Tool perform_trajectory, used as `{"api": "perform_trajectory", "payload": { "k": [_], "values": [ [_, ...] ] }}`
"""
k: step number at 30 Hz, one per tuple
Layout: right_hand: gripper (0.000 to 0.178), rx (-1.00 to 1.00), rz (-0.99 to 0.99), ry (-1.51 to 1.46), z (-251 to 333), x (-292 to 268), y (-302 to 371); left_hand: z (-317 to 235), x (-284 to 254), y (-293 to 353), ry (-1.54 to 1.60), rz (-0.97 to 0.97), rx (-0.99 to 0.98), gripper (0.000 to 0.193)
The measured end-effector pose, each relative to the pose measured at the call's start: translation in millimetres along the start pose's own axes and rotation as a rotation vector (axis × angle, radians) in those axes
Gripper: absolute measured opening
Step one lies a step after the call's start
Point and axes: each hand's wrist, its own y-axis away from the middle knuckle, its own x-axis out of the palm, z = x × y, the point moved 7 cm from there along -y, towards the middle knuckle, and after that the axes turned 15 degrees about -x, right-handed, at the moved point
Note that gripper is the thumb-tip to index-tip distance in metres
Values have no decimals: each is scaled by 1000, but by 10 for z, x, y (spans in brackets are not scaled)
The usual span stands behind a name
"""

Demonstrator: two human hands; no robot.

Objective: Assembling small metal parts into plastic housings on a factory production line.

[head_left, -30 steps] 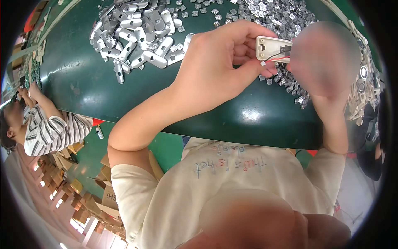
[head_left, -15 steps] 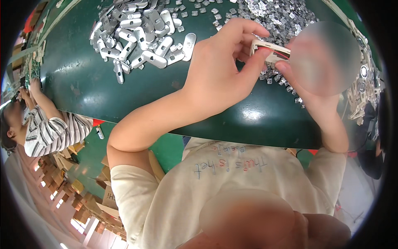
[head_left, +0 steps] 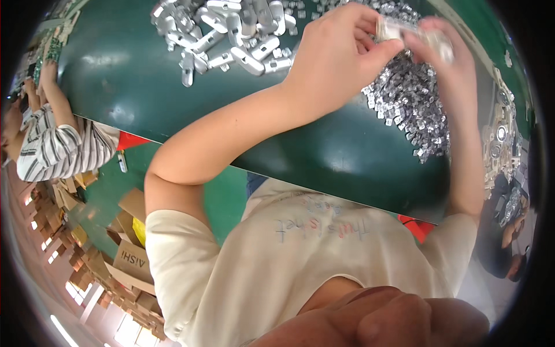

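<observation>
Compared with half a second before, both hands had risen toward the top of the view and drawn closer together, and the metal piece (head_left: 404,30) between them had lifted higher above the surface. The left hand (head_left: 338,55) pinched one end of that small silver piece between thumb and fingertips, the fingers curled tight; the right hand (head_left: 445,63) closed its fingers on the other end, so the piece sat held in both hands just above the heap of small parts (head_left: 410,98). That heap was a spread of tiny, shiny, angular metal bits lying under the right wrist. Farther left lay a pile of larger parts (head_left: 225,29), elongated, rounded, dull silver pieces stacked loosely. All rested on a dark green surface (head_left: 173,87), smooth and glossy, catching the light. Beyond its left edge another person in a striped sleeve (head_left: 63,150) worked nearby. Below, brown cardboard boxes (head_left: 124,248) stood on a green floor (head_left: 104,196).
</observation>
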Motion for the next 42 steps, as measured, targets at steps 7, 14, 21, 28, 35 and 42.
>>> {"api": "perform_trajectory", "payload": {
  "k": [7,14,21,28,35,42],
  "values": [
    [60,234,-415,-470,-1122,-822,-1031,123,-71,-94,31,-161,287,59],
    [72,-874,208,-792,2200,-357,735,166,-34,-23,6,-117,259,42],
    [50,-1317,-229,-1106,2517,-955,1403,-39,95,29,67,-10,324,36],
    [29,-1717,-342,-1139,2705,-900,1605,-213,158,279,-228,-46,451,33],
    [11,-1978,-169,-1118,2992,-882,2004,69,-296,833,-27,-168,340,26],
    [12,-1017,553,-413,2280,-677,1305,844,-802,1097,171,-595,195,22]
  ]
}}
